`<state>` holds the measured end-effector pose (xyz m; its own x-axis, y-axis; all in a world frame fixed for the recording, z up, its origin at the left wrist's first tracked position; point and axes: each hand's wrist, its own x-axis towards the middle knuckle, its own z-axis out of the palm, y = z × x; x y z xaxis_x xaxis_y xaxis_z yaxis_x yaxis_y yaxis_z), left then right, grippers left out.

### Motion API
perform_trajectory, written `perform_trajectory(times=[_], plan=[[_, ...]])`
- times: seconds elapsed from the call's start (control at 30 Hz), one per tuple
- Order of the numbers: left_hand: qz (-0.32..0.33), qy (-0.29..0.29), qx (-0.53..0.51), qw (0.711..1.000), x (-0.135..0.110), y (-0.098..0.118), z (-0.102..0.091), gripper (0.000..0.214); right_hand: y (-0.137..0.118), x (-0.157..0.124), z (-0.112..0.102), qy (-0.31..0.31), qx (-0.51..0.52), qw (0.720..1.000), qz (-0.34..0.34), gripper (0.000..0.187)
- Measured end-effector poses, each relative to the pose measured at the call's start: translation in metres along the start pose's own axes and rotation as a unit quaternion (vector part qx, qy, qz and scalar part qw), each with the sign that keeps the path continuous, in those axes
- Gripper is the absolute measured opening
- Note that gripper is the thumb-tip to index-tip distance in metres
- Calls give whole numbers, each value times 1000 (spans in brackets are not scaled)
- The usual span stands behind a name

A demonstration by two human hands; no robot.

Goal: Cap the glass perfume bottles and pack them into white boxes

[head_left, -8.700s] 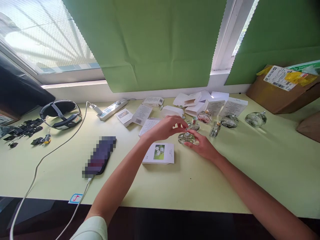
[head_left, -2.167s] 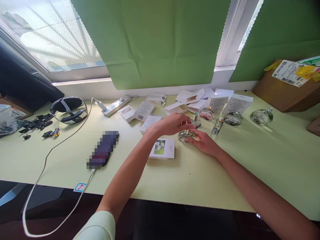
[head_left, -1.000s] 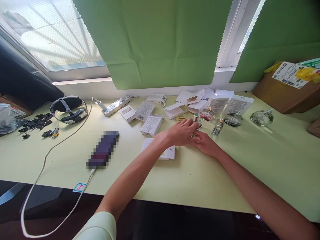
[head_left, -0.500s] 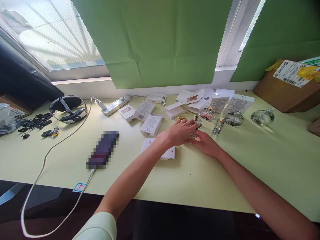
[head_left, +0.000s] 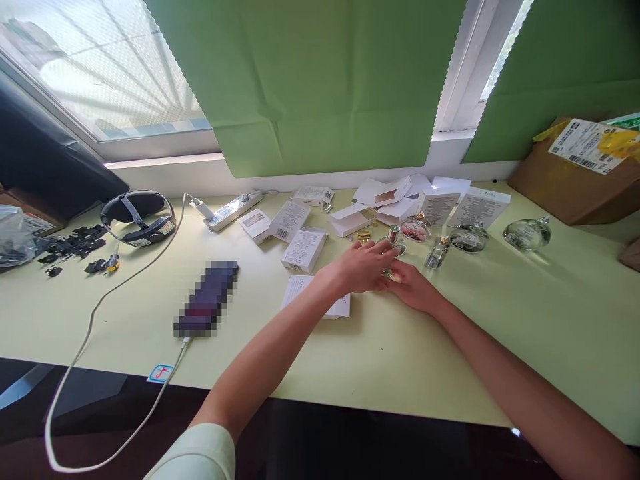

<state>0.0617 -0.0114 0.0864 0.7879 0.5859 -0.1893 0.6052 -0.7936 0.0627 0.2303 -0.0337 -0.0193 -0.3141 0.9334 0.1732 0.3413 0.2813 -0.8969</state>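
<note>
My left hand [head_left: 364,268] curls palm down over a small glass perfume bottle [head_left: 387,272], mostly hidden between my hands. From the right, my right hand [head_left: 411,287] closes on the same bottle with thumb and fingers. Just beyond my left fingertips stands another bottle with a silver neck [head_left: 393,233], partly covered by them. Small gold caps [head_left: 363,236] lie behind my left knuckles. To the right are a slim clear bottle [head_left: 437,253], a round pink-labelled bottle [head_left: 416,228] and a round clear bottle [head_left: 469,238].
A white carton [head_left: 340,307] lies partly under my left forearm, with several more white boxes [head_left: 304,249] beyond. Another round bottle [head_left: 527,235] stands farther right, near a brown cardboard box [head_left: 575,180]. At left are a phone [head_left: 207,297], its cable, a power strip [head_left: 233,212] and a headset [head_left: 137,219].
Both hands stay at the same spot with almost the same grip. The whole view has shifted very slightly; the objects on the table have not moved.
</note>
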Motion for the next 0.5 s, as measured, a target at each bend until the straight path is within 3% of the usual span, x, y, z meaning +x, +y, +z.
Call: perform_trajectory(times=[0.5], plan=[[13,-1,-60,998,1,-4,1,62,-4,0,0,-4,4,1000,4,44]])
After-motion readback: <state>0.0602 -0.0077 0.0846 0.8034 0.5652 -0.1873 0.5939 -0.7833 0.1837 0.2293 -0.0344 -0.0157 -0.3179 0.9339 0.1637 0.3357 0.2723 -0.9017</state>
